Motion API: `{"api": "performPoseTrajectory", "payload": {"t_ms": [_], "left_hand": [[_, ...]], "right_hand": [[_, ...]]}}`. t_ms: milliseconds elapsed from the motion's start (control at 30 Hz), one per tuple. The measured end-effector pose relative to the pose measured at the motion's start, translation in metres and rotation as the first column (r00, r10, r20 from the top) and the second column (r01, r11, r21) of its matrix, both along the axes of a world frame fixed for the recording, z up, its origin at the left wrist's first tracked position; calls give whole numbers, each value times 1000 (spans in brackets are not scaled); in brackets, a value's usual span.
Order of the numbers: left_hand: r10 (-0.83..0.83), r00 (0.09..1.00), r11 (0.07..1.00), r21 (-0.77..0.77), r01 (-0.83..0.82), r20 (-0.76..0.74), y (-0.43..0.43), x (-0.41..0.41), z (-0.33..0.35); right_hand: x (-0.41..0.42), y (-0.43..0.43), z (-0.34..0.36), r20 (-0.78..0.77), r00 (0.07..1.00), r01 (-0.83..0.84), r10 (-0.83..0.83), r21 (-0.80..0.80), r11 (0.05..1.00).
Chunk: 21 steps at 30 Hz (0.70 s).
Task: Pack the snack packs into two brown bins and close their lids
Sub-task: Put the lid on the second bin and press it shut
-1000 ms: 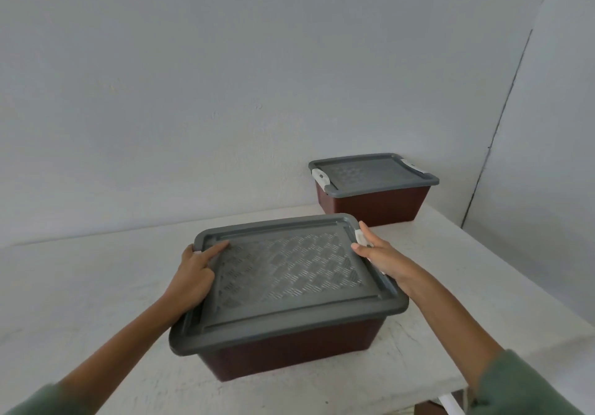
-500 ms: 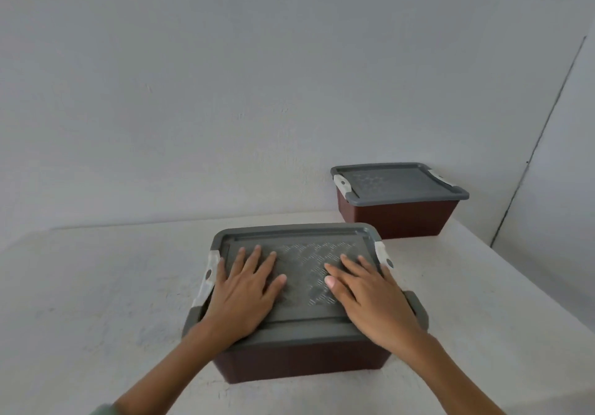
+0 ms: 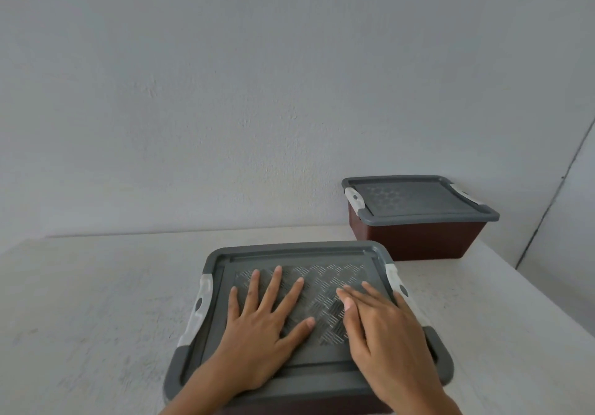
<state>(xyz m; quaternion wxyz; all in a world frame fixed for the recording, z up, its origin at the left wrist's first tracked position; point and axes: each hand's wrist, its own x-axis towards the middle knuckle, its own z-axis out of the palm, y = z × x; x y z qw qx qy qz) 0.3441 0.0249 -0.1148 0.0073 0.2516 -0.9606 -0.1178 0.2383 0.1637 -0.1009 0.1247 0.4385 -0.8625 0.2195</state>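
Both hands flat on the grey lid of the near brown bin, palm down. Left hand: fingers straight and splayed on the lid's embossed weave panel, gripping nothing. Right hand: fingers straight and close together, reaching toward the lid's right edge, gripping nothing. The lid is a rounded rectangle of matte plastic with a raised rim; a white latch sits on its left side and another on its right. The bin body is mostly hidden. The far brown bin sits far right by the wall, glossy and tapered, under a matching grey lid. The tabletop is white and rough-textured.
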Motion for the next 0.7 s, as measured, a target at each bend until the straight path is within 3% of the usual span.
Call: {"api": "performPoseTrajectory", "payload": {"t_ms": [333, 467, 700], "left_hand": [[-16, 999, 1000, -4, 16, 28, -55, -39, 1], [43, 998, 999, -6, -43, 53, -83, -62, 5], [70, 995, 997, -41, -68, 68, -129, -100, 8]], "right_hand": [[-24, -50, -2, -57, 996, -71, 63, -144, 987], [-51, -75, 8, 33, 998, -45, 47, -63, 997], [-90, -124, 9, 50, 999, 4, -3, -16, 1000]]}}
